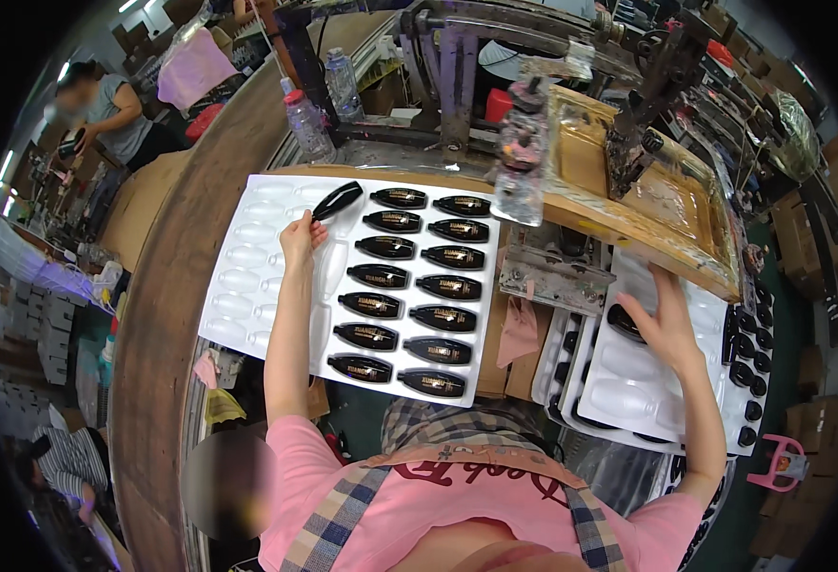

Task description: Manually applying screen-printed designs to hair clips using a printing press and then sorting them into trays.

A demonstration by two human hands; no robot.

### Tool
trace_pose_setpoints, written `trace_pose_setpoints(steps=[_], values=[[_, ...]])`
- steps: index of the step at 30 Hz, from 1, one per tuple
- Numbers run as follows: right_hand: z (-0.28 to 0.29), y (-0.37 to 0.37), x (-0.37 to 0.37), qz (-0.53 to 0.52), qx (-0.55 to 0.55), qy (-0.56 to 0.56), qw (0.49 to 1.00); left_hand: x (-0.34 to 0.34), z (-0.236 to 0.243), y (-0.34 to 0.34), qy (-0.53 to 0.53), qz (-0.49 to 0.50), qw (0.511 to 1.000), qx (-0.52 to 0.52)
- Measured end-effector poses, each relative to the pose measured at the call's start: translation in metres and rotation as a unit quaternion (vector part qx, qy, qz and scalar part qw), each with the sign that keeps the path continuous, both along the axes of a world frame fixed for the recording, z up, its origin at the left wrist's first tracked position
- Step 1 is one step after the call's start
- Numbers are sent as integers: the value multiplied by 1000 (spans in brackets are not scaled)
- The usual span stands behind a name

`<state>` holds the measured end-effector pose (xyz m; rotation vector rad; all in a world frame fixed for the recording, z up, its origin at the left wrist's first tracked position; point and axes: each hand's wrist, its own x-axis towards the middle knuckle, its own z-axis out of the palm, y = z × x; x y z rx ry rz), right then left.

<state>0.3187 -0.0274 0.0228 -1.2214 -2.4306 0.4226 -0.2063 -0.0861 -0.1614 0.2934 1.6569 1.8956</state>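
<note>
A glossy black oval piece is tilted in the fingertips of my left hand, over the left half of a white molded tray, which shows empty recesses. Rows of similar black pieces with gold print fill the tray's right half. My right hand is at another white tray on the right, thumb and index finger apart, beside a black piece; some fingers are partly hidden.
A printing rig with a wooden screen frame and grimy metal platform stands beyond my hands. Bottles stand behind the left tray. A worn belt runs along my left; co-workers are beyond it. A pink stool is at right.
</note>
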Motion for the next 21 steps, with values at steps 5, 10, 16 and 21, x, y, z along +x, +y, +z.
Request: trace_pose_setpoints(steps=[5,10,16,21], values=[[11,-28,36,-37,43,13,998,-1,-13,12,-4,-6,1000,5],[8,-43,62,-91,32,48,994,11,-13,15,70,-22,996,-41],[9,-49,73,-127,17,83,988,25,-8,16,50,-44,996,-57],[8,-53,79,-133,31,65,989,18,-18,17,22,-96,992,-73]])
